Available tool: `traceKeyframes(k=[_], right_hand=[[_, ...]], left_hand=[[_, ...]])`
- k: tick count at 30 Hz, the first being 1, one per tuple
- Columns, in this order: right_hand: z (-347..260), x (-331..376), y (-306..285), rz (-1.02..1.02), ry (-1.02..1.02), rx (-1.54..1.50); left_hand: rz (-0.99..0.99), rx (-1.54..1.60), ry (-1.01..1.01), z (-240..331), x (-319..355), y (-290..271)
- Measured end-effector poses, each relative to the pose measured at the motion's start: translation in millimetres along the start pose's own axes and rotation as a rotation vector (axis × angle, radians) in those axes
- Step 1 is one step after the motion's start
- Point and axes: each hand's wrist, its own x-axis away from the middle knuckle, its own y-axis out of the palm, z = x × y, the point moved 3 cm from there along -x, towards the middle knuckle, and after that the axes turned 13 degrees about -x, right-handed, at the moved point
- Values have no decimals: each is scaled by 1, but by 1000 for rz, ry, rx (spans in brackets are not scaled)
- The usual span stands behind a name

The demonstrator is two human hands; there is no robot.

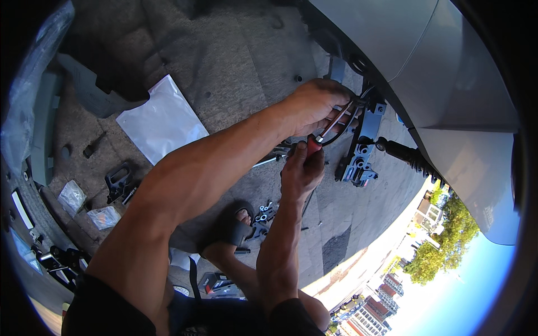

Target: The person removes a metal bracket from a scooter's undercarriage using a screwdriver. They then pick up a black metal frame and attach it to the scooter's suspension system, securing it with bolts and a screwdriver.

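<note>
Screwdriver (328, 129) sits within right fingers (301, 153), its shaft (338, 118) beside left fingers (338, 97).

left arm (188, 179) angled up-right | left hand (318, 105) curled | right forearm (283, 241) near-vertical | right hand (302, 175) clenched, thumb (301, 150) uppermost

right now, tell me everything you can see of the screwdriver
The screwdriver has a red handle and a slim, metallic-looking shaft. It slants up and rightward in the picture, its handle in the grip of the right hand, shaft crossing before the left hand. Its tip is unclear among dark parts.
</note>
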Motion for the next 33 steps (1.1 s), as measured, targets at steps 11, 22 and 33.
traceKeyframes(k=[11, 22, 33], right_hand=[[-2, -27, -38, -197, 9, -117], [-8, -37, -47, -266, -126, 19], [-34, -32, -53, -403, 140, -267]], left_hand=[[63, 2, 72, -4, -2, 11], [139, 202, 144, -16, -3, 19], [152, 195, 143, -16, -13, 26]])
